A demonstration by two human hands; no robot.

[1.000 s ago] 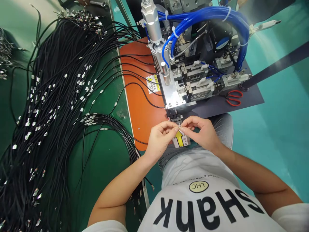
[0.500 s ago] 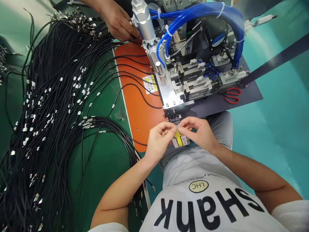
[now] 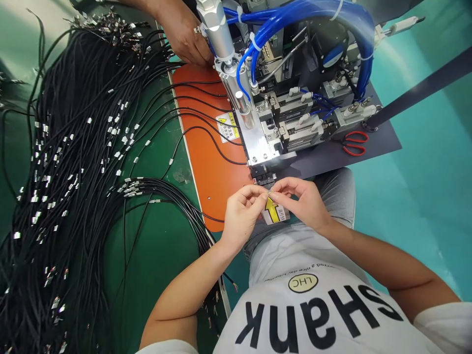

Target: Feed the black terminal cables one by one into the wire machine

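Observation:
My left hand (image 3: 243, 211) is closed in a pinch. A black cable (image 3: 210, 216) runs in from the left and passes under this hand, its end apparently held in the fingers. My right hand (image 3: 304, 201) is also closed, thumb and forefinger pinching at the same spot, fingertips almost touching the left ones. Something tiny and pale shows between the fingertips, too small to name. Just beneath them is a label with a yellow arrow (image 3: 273, 212). Right beyond the fingers lies the black feed track (image 3: 263, 174) of a metal machine (image 3: 254, 132).
Black cables (image 3: 73, 147) with white tags pile on the green table (image 3: 155, 275) at left. Several cables cross the orange plate (image 3: 210, 182) into the machine. Another person's hand (image 3: 186, 37) works at its far side. Red-handled scissors (image 3: 356, 143) lie right.
The other person's hand has shifted slightly and turned at the machine's far side. My own hands keep the same pinch, nearly still. The view has shifted a little.

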